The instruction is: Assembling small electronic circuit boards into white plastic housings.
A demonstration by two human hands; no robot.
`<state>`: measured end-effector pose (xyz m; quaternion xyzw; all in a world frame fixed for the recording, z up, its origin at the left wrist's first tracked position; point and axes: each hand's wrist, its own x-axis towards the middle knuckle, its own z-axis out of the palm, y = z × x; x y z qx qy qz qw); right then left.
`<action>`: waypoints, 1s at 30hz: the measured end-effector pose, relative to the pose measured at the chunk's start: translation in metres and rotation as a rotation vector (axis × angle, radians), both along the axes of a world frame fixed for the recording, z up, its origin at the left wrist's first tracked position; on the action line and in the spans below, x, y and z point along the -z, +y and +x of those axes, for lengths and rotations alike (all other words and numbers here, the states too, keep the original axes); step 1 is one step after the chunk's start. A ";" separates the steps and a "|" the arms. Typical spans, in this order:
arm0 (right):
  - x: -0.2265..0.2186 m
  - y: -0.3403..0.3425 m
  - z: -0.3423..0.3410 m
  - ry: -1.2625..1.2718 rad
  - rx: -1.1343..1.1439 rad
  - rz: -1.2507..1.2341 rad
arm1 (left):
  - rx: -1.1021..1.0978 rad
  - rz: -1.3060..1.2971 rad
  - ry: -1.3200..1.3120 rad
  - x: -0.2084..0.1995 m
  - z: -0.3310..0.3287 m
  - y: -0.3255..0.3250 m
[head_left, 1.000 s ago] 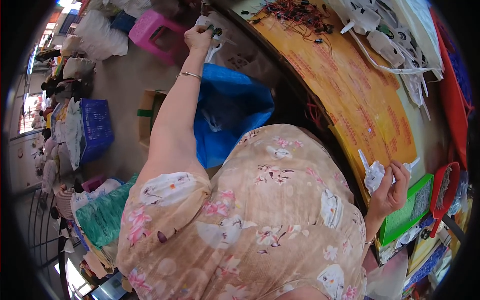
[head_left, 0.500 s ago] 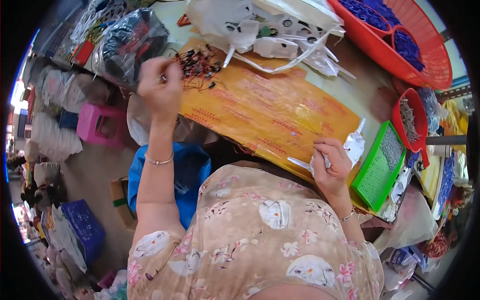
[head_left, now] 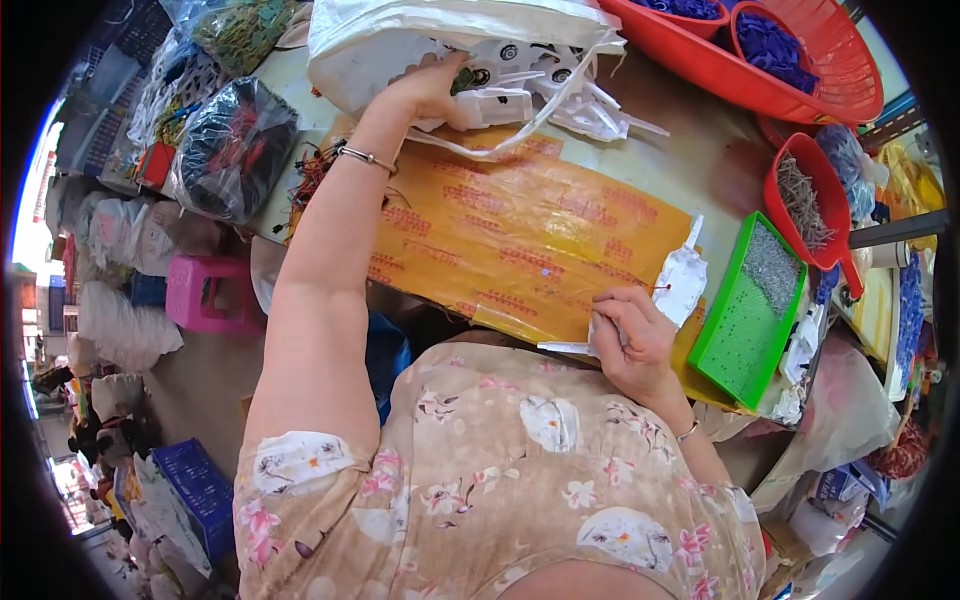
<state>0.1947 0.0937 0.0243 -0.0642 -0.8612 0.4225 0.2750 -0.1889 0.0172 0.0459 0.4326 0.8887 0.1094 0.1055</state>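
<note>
My left hand (head_left: 432, 92) reaches into the mouth of a white bag (head_left: 345, 60), among white plastic parts (head_left: 495, 108). Its thumb and fingers look spread apart, though some fingertips are hidden in the bag. On the orange tape-covered work surface (head_left: 500, 225), my right hand (head_left: 635, 340) is closed on a white plastic part (head_left: 682, 283) with thin arms. One end, bearing a small red mark, sticks out beyond the knuckles. A narrow white strip shows on the hand's other side; the hand covers the middle. Dark and red wired pieces (head_left: 315, 172) lie beside my left forearm.
To the right stand a green tray (head_left: 740, 350) of small grey pieces and a red scoop (head_left: 835, 215) holding screw-like pieces. A large red basket (head_left: 850, 80) with purple pieces is at the far right. A black plastic-wrapped bundle (head_left: 230, 150) and pink stool (head_left: 205, 295) are left.
My left hand has moved from beside the wired pieces, rightward and away from me, into the white bag. My right hand still grips the white part, now slightly turned. The view has shifted somewhat.
</note>
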 end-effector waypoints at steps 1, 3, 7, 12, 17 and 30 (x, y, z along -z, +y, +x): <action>0.000 0.000 0.000 0.002 -0.001 -0.001 | 0.023 0.027 0.015 0.002 -0.002 -0.003; 0.001 0.002 -0.001 0.004 -0.001 -0.009 | 0.077 0.102 0.027 -0.002 0.006 -0.010; 0.008 0.005 0.001 0.042 0.006 0.014 | 0.139 0.318 -0.056 -0.019 0.055 -0.029; 0.012 0.005 0.004 -0.017 0.036 -0.023 | 0.187 0.653 -0.359 -0.023 0.132 -0.050; 0.009 0.011 0.001 0.066 0.050 0.011 | 0.200 0.951 -1.148 -0.002 0.176 -0.045; 0.011 0.026 -0.030 -0.023 -0.005 -0.413 | 0.271 0.783 -1.520 -0.009 0.202 -0.039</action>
